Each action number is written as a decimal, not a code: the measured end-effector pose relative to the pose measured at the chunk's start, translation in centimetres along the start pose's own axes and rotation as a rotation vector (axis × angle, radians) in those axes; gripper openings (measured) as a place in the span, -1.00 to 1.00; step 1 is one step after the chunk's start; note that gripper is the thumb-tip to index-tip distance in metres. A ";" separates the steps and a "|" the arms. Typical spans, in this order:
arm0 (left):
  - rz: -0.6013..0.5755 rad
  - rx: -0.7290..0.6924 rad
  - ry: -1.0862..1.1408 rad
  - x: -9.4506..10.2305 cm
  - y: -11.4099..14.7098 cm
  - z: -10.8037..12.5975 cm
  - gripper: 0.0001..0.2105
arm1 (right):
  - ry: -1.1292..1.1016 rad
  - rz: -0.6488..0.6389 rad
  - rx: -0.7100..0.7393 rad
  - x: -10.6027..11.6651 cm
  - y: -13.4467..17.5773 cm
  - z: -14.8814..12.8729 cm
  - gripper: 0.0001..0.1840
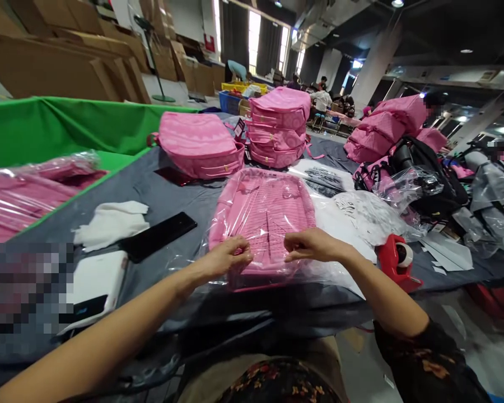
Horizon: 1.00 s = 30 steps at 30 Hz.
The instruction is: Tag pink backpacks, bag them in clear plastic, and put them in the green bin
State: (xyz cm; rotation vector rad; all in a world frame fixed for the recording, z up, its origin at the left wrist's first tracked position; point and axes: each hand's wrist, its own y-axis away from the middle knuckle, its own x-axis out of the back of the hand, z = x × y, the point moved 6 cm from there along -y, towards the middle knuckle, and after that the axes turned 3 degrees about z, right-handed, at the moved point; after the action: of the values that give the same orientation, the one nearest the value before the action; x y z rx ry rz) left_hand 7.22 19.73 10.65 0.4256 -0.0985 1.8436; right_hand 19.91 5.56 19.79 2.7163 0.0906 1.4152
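A pink backpack [269, 210] lies flat on the table in front of me, inside a clear plastic bag [205, 254]. My left hand [233, 254] is closed at the near left part of the bag, its fingers pinching the thin film. On the near right, my right hand [313, 244] also has its fingers curled in on the plastic. Creases in the film run between the two hands. The exact edge of plastic in each grip is hard to make out.
Left are a black phone [162, 235], a white cloth [113, 224] and a white power bank [96, 282]. A red tape dispenser [392, 266] stands right. Behind sit stacked pink backpacks [277, 126]. A green-lined bin [67, 126] holds bagged pink goods. People work far back.
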 end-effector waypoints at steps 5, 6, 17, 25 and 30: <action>0.012 -0.056 -0.056 0.3 -0.1 0.2 -0.53 | 0.257 -0.088 -0.210 0.0 -3.1 4.0 -0.67; 0.023 -0.071 -0.080 0.4 -0.1 0.2 -0.53 | 0.275 -0.016 -0.287 0.6 -2.7 4.8 -0.64; 0.015 -0.220 -0.308 0.7 -0.6 0.1 -0.55 | 0.191 0.117 -0.189 -3.9 -0.5 3.5 -0.53; 0.273 -0.461 -0.836 4.4 3.4 -0.7 -0.84 | 0.158 0.130 -0.235 -4.2 -0.5 5.1 -0.45; 0.235 -0.315 -0.747 6.1 2.6 -2.7 -0.79 | 0.155 0.257 -0.139 -4.3 -0.1 4.6 -0.45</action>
State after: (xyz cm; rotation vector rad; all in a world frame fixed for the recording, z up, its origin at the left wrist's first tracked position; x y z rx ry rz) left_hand 2.58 25.20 10.57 0.8852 -0.9658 1.7629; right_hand 21.20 5.08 13.63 2.5746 -0.3467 1.6275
